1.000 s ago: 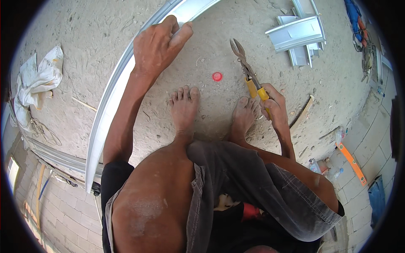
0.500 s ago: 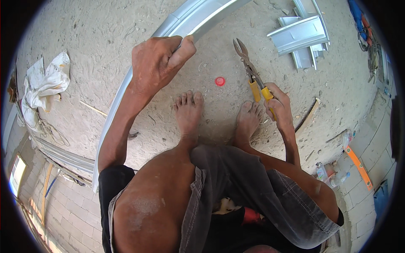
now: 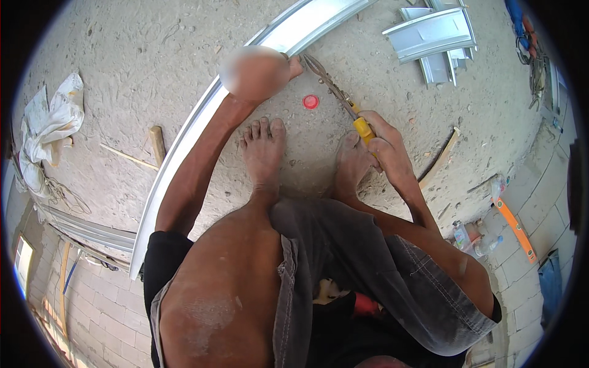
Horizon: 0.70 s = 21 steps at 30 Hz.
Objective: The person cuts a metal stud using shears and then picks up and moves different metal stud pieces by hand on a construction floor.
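Pinching one pair of yellow-handled snips (image 3: 343, 101), right hand (image 3: 383, 147); left hand (image 3: 254, 73) blurred, grip untellable.

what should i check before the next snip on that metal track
1. Left hand on the long metal track: ok, it rests on the track near the snips' tip, though the hand is blurred.
2. Right hand gripping the yellow-handled snips: ok, fingers are wrapped round the handles.
3. Blades lined up on the track edge: cannot tell, the tip meets the left hand and the contact is hidden.
4. Left fingers away from the blades: not ok, they sit right at the tip.
5. Bare feet out of the way: not ok, both are close below the cut.
6. Red cap away from the tool: ok, it lies apart.
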{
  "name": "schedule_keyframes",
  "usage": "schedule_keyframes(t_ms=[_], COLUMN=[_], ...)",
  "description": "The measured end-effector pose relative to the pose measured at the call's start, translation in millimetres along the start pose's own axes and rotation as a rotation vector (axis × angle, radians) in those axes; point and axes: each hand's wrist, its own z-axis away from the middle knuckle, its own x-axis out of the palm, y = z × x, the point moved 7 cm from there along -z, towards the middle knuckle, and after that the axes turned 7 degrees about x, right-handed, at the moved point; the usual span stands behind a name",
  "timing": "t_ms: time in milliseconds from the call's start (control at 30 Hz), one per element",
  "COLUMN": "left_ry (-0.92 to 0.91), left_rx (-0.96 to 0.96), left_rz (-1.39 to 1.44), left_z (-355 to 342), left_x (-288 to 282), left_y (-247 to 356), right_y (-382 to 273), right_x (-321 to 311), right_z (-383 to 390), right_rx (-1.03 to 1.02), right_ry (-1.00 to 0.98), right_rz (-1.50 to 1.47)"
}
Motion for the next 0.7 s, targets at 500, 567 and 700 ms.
schedule_keyframes(t_ms=[500, 567, 700], left_ry=[-0.047, 0.056, 0.066], left_rx=[-0.079, -0.066, -0.054], left_rz=[0.089, 0.158, 0.138], left_z=[3, 3, 3], left_x=[9, 4, 4], left_y=[-6, -4, -4], right_y=[-10, -12, -16], right_x=[11, 12, 16], right_z=[-2, -3, 0], right_rx=[0.043, 0.031, 0.123], right_ry=[0.02, 0.021, -0.04], right_rz=[0.085, 0.101, -0.024])
